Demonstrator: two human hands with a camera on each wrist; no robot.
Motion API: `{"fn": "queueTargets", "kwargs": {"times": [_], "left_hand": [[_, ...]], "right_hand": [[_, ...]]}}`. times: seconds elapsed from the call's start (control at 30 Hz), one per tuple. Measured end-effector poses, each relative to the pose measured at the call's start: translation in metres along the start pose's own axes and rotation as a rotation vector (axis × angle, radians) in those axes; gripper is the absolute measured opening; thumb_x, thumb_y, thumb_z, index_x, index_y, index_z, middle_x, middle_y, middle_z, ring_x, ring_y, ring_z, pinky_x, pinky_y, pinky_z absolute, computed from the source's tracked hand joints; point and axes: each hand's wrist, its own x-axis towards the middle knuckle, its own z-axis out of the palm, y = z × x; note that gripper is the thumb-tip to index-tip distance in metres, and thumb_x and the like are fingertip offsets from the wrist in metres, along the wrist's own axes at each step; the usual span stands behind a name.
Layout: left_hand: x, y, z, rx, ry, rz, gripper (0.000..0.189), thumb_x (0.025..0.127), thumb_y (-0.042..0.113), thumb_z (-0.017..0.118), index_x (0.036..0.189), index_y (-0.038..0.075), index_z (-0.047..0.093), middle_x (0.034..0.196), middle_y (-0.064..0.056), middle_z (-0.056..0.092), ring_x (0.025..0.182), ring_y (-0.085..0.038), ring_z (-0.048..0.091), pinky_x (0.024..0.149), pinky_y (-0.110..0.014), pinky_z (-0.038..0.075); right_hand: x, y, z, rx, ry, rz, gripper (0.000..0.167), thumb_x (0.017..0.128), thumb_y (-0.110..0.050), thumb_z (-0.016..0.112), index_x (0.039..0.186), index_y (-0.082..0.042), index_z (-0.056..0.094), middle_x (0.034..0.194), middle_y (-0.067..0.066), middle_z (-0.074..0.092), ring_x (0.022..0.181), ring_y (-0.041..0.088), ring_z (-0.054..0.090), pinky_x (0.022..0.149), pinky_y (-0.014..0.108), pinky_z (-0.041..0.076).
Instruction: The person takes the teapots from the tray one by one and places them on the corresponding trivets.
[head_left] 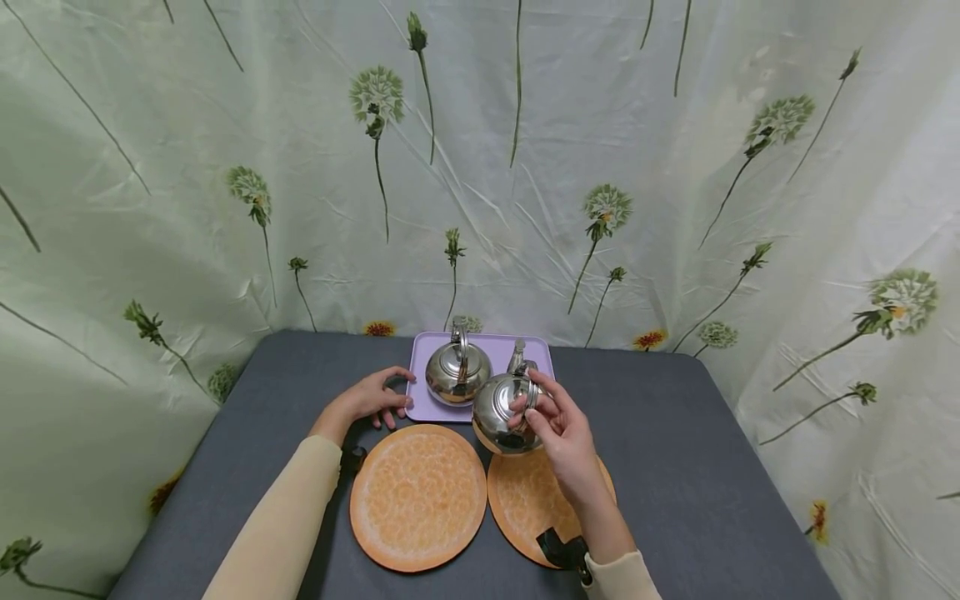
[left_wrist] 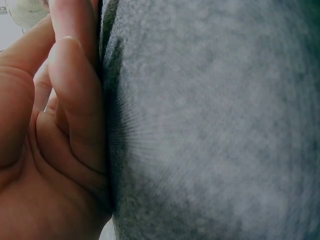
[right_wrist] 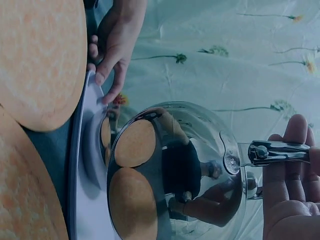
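Two shiny steel kettles with lids and overhead handles are in the head view. My right hand (head_left: 566,433) grips one kettle (head_left: 501,410) by its handle, overlapping the front right corner of the lilac tray (head_left: 531,343). In the right wrist view this kettle (right_wrist: 200,125) fills the middle, its mirrored side reflecting the orange discs. The other kettle (head_left: 452,377) stands on the left half of the tray. My left hand (head_left: 367,398) is at the tray's left edge, two fingertips at the rim and the other fingers bent beside it. The left wrist view shows its palm close along the grey cloth.
Two round orange placemats, one on the left (head_left: 417,500) and one on the right (head_left: 521,504), lie side by side in front of the tray. Dark grey cloth (head_left: 697,500) covers the table. A pale curtain (head_left: 495,208) with dandelion prints hangs directly behind the table.
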Motion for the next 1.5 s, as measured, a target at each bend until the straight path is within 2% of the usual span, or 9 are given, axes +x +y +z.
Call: {"fn": "queueTargets", "kwargs": {"times": [0.13,0.37,0.63,1.5], "left_hand": [[0.000,0.000,0.000,-0.001,-0.002,0.001,0.054,0.103,0.024,0.072,0.151,0.018,0.047,0.081,-0.003,0.074,0.055,-0.013,0.069,0.048,-0.027,0.051],[0.000,0.000,-0.001,-0.005,-0.004,-0.002,0.056,0.103,0.025,0.072,0.152,0.018,0.047,0.082,-0.003,0.074,0.055,-0.012,0.069,0.048,-0.027,0.051],[0.000,0.002,-0.001,-0.007,-0.006,0.004,0.056,0.103,0.023,0.072,0.152,0.017,0.047,0.081,-0.002,0.074,0.055,-0.013,0.070,0.049,-0.028,0.051],[-0.004,0.005,0.002,-0.011,-0.001,0.001,0.055,0.102,0.023,0.072,0.151,0.016,0.048,0.081,-0.001,0.073,0.056,-0.013,0.070,0.049,-0.027,0.051]], "right_hand": [[-0.005,-0.001,0.006,0.009,-0.004,0.002,0.056,0.109,-0.002,0.055,0.162,-0.013,0.042,0.111,-0.007,0.073,0.095,0.008,0.075,0.084,0.030,0.056],[-0.012,-0.002,0.017,0.076,-0.048,-0.030,0.056,0.108,-0.001,0.055,0.162,-0.005,0.039,0.111,-0.006,0.073,0.095,0.008,0.075,0.097,0.025,0.058],[-0.019,-0.002,0.025,0.117,-0.103,-0.030,0.056,0.109,-0.003,0.055,0.162,-0.003,0.037,0.113,-0.006,0.073,0.097,0.008,0.075,0.101,0.025,0.057],[-0.025,-0.002,0.062,0.221,-0.220,-0.055,0.056,0.107,-0.001,0.057,0.158,0.009,0.034,0.111,-0.009,0.074,0.096,0.004,0.076,0.098,0.024,0.058]]}}
